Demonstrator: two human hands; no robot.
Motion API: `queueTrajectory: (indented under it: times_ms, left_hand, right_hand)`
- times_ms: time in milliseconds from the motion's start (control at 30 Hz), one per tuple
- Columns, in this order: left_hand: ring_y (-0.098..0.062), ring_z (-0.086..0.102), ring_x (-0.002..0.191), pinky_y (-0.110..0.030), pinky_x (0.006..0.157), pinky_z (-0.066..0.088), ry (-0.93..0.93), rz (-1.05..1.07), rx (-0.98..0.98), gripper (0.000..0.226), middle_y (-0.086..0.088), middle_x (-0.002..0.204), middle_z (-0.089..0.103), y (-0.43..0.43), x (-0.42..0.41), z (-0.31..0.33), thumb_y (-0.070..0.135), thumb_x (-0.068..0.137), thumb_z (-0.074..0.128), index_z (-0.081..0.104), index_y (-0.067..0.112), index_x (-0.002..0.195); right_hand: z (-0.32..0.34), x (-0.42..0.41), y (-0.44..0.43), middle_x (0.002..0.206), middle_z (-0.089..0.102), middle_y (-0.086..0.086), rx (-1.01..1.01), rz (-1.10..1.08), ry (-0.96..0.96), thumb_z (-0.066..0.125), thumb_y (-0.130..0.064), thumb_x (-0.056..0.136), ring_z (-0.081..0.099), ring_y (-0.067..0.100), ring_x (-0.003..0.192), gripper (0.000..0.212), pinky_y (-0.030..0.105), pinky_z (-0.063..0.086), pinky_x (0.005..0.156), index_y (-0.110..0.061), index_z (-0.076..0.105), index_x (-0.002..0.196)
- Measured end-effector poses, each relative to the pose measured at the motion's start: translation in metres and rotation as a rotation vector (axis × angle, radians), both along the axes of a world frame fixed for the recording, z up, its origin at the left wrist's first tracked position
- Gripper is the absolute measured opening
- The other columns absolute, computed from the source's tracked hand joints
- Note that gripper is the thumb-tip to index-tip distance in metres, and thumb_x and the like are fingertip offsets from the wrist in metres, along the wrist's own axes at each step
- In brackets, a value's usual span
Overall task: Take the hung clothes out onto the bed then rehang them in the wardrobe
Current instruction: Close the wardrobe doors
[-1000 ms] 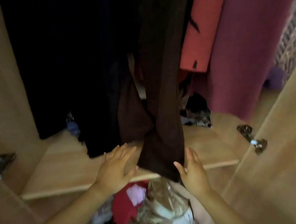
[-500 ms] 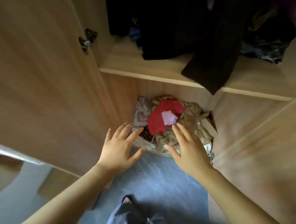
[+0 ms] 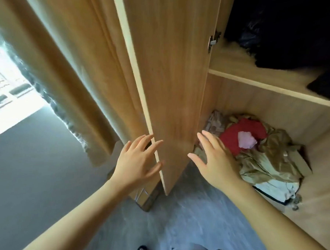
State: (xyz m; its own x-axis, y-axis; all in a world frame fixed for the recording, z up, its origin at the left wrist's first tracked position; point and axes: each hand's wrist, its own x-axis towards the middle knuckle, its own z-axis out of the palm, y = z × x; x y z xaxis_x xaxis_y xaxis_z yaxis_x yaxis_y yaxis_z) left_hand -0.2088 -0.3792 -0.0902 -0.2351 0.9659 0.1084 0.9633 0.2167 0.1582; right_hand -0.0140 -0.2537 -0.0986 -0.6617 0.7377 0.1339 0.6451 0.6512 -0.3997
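Left hand [image 3: 139,159] is spread with straight fingers and holds nothing. On my feed its fingertips lie across the pale front edge of the open wardrobe door [image 3: 168,77], near the door's bottom corner, though I cannot tell whether they press on it. Right hand [image 3: 214,161] is released too, fingers fanned and thumb out, low down in front of the door's inner face. It grasps nothing. The door stands edge-on between the two hands, and I see a metal hinge [image 3: 212,41] high on its inner side.

The hung clothes [image 3: 289,32] are inside the wardrobe [image 3: 257,103], at the upper right: dark garments whose hems reach down to the wooden shelf [image 3: 267,86]. Below that shelf, in the bottom compartment, lies a loose pile of clothes [image 3: 272,168]. It has a red garment [image 3: 244,129] on top, a pale pink piece [image 3: 246,139] on the red, and olive fabric [image 3: 273,149] around them. The right hand is just beside this pile.

Left of the door hangs a tan curtain [image 3: 58,62] by a bright window [image 3: 5,82]. Grey floor [image 3: 174,221] lies under both forearms.
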Motion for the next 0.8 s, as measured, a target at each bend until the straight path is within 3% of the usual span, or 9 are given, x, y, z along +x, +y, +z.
queueTrajectory:
  times_ms: [133, 267, 467, 567, 633, 800]
  left_hand:
    - [-0.022, 0.038, 0.133, -0.05, 0.106, 0.036, 0.039, -0.013, 0.009, 0.06, 0.0, 0.142, 0.044, -0.005, -0.056, 0.013, 0.063, 0.084, 0.033, 0.041, 0.035, 0.137]
    - [-0.022, 0.033, 0.137, -0.048, 0.11, 0.032, 0.045, -0.03, 0.0, 0.057, 0.001, 0.148, 0.038, 0.005, -0.091, 0.018, 0.061, 0.089, 0.039, 0.034, 0.037, 0.14]
    - [-0.02, 0.034, 0.135, -0.043, 0.108, 0.035, 0.027, 0.011, -0.005, 0.06, 0.004, 0.147, 0.037, 0.021, -0.119, 0.008, 0.064, 0.087, 0.032, 0.032, 0.038, 0.141]
    - [-0.021, 0.038, 0.132, -0.044, 0.104, 0.04, 0.002, -0.008, -0.004, 0.062, 0.003, 0.144, 0.041, 0.03, -0.131, 0.004, 0.066, 0.085, 0.029, 0.033, 0.037, 0.139]
    - [-0.022, 0.038, 0.132, -0.047, 0.103, 0.042, -0.005, -0.038, -0.009, 0.063, 0.003, 0.143, 0.042, 0.038, -0.139, 0.006, 0.066, 0.083, 0.027, 0.033, 0.037, 0.139]
    - [-0.022, 0.037, 0.133, -0.048, 0.103, 0.04, -0.017, -0.157, 0.019, 0.066, 0.004, 0.144, 0.041, 0.064, -0.165, 0.013, 0.065, 0.082, 0.024, 0.036, 0.035, 0.14]
  right_hand:
    - [0.014, -0.056, -0.018, 0.151, 0.029, 0.001, 0.012, -0.035, 0.038, 0.046, -0.05, 0.091, 0.028, 0.021, 0.138, 0.065, 0.036, 0.028, 0.109, -0.014, 0.032, 0.144]
    - [0.027, -0.095, -0.021, 0.153, 0.026, -0.002, 0.0, -0.103, 0.128, 0.047, -0.048, 0.092, 0.027, 0.018, 0.138, 0.063, 0.035, 0.03, 0.109, -0.018, 0.031, 0.145]
    - [0.026, -0.13, -0.013, 0.155, 0.017, 0.001, -0.121, -0.125, 0.29, 0.054, -0.037, 0.092, 0.02, 0.017, 0.141, 0.064, 0.014, 0.012, 0.103, -0.015, 0.027, 0.145]
    - [0.023, -0.149, -0.007, 0.156, 0.012, 0.003, -0.131, -0.198, 0.347, 0.057, -0.038, 0.089, 0.017, 0.017, 0.141, 0.071, 0.01, 0.007, 0.098, -0.015, 0.022, 0.147]
    - [0.021, -0.163, -0.007, 0.155, 0.018, 0.006, -0.105, -0.253, 0.396, 0.063, -0.037, 0.086, 0.023, 0.02, 0.14, 0.076, 0.012, 0.011, 0.099, -0.013, 0.023, 0.146]
    - [0.009, -0.189, -0.014, 0.141, 0.045, 0.015, 0.108, -0.416, 0.505, 0.072, -0.034, 0.079, 0.053, 0.032, 0.12, 0.072, 0.03, 0.039, 0.092, -0.005, 0.042, 0.137]
